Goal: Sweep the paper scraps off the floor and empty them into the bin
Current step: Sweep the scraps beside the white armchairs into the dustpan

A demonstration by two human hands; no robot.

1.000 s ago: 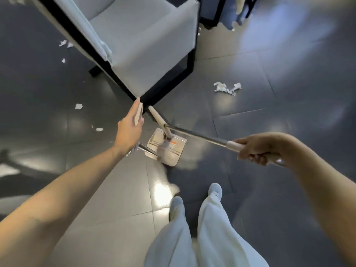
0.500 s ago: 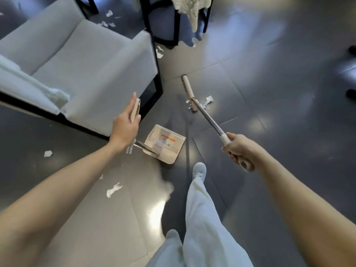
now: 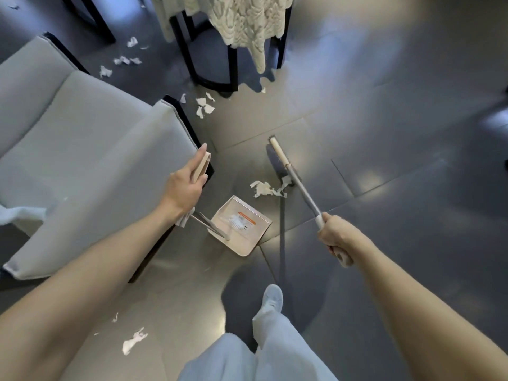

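Left hand (image 3: 187, 185) grips the top of the long-handled dustpan (image 3: 242, 232), tray down at the grey tiled floor (image 3: 384, 133) beside the grey armchair (image 3: 82, 149). Right hand (image 3: 334, 235) is wrapped round the broom (image 3: 302, 191), brush head right against a crumpled paper scrap (image 3: 265, 189) just beyond the tray. More scraps (image 3: 204, 105) lie near the lace-draped table (image 3: 247, 20).
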